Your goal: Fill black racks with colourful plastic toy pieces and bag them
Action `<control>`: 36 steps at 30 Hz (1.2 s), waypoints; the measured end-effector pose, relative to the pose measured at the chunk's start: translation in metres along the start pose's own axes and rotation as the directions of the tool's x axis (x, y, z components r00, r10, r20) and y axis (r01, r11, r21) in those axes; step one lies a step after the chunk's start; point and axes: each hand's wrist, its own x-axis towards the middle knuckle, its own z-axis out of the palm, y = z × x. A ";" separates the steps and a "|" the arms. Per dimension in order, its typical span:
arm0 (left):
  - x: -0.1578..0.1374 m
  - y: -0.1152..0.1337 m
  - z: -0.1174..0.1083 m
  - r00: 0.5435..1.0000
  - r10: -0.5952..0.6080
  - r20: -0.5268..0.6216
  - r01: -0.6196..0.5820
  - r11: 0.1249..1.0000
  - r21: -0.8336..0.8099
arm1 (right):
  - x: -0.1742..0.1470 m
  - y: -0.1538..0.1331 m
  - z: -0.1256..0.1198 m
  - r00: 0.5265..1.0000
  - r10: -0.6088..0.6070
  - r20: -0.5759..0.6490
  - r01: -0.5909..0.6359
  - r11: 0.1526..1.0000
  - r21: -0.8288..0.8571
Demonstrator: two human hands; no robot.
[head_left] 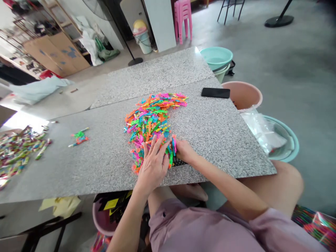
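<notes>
A heap of small bright plastic pieces [149,122] in orange, green, pink and blue spreads over the speckled stone table [210,133]. My left hand [154,162] lies on the near part of the heap, palm down with its fingers apart. Close to its right, my right hand [184,150] is closed, with pink and blue plastic pieces [173,143] upright at its fingertips. Their exact shape is too small to make out. Under the right hand a black textured object [179,161] shows in part at the table's near edge.
Shiny wrapped sticks [18,150] lie in a pile at the left. A few loose pieces [80,135] sit between the piles. A black phone [215,92] lies at the right edge. Beyond it stand a turquoise basin [216,56], a pink tub [244,92] and a plastic bag [259,127].
</notes>
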 end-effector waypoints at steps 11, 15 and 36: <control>-0.003 0.001 0.002 1.000 -0.017 -0.026 0.015 0.998 -0.057 | 0.004 0.001 -0.007 0.994 -0.060 0.094 0.075 0.984 -0.163; -0.003 0.001 0.003 0.999 -0.002 -0.039 0.000 0.999 -0.049 | 0.007 -0.003 -0.008 0.993 -0.050 0.111 0.072 0.977 -0.203; -0.008 0.002 0.006 0.989 0.017 -0.144 -0.009 0.998 0.056 | 0.097 0.006 -0.035 0.983 -0.164 0.083 0.184 0.907 -0.380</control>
